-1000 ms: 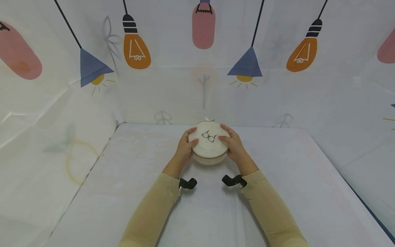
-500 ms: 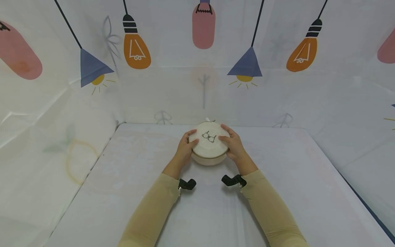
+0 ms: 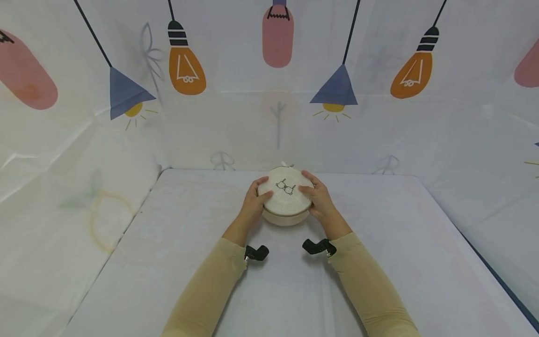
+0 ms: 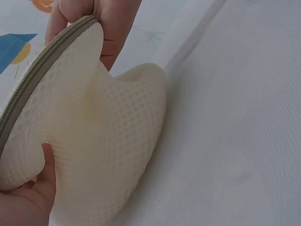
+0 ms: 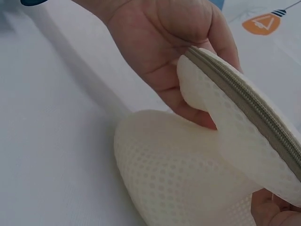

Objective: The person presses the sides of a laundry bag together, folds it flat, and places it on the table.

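Observation:
A round cream mesh laundry bag (image 3: 287,199) is between both hands near the back of the table, its top tilted toward me. A dark line drawing of glasses marks the top. My left hand (image 3: 252,201) grips the left edge, thumb on top and fingers beneath. On the opposite edge, my right hand (image 3: 322,199) holds in the same way. An olive zipper (image 5: 254,106) runs along the rim, its teeth joined where visible. In the left wrist view the mesh side (image 4: 117,127) is dented and folded. Whether the bag's bottom touches the table is unclear.
A white-covered table (image 3: 189,224) spreads around the hands. Behind it stands a white cloth wall (image 3: 236,121) printed with lamps and bulbs. Each wrist carries a black camera mount, the left mount (image 3: 257,252) and the right mount (image 3: 317,246).
My left thumb has slid slightly inward over the bag's top. The bag and my right hand look nearly still.

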{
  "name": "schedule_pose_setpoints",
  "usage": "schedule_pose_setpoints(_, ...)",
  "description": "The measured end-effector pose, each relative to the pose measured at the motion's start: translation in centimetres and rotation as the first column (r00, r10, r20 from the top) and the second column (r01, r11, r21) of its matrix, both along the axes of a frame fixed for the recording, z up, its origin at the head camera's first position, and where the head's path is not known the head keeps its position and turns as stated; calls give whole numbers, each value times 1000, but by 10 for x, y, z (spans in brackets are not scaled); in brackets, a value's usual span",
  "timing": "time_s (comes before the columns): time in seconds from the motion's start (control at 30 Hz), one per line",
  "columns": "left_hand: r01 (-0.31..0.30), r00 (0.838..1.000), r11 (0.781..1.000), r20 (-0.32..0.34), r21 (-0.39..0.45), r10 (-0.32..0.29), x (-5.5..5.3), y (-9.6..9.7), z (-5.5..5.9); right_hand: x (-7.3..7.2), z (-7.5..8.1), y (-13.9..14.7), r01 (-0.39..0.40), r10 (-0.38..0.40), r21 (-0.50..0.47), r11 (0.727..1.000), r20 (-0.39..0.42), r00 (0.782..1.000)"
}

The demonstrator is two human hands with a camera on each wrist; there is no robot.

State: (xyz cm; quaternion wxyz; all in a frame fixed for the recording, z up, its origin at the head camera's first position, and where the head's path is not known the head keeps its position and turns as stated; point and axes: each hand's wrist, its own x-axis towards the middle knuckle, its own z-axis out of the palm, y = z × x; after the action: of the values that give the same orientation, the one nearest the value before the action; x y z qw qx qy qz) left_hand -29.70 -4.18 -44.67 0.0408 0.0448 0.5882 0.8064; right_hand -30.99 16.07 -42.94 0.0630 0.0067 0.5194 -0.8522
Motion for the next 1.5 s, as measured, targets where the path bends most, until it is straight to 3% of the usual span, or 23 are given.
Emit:
schedule_pose_setpoints(0.23, -37, 999, 999, 0, -4, 37, 0, 0, 1, 1, -1, 2, -75, 77, 103, 992, -19, 997)
schedule_pose_setpoints(0.43, -47, 999, 997, -11, 56, 48, 0, -1, 1, 3, 0, 5, -144, 152, 203, 968, -24, 988)
schedule_pose_setpoints(0.77, -69, 994, 986, -79, 149, 81, 1, -1, 2, 3, 4, 7, -223, 245, 420, 880, 1, 970)
schedule_pose_setpoints(1.03, -109, 989, 976, -78, 188, 126, 0, -2, 6, 5, 7, 8, -263, 289, 463, 846, 15, 957)
schedule_pose_setpoints(1.3, -111, 988, 975, -83, 195, 129, 1, -4, 9, 7, 9, 7, -296, 324, 447, 844, 13, 946)
schedule_pose_setpoints(1.5, -98, 993, 976, -43, 196, 108, 0, -2, 7, 8, 9, 6, -293, 316, 342, 893, -12, 949)
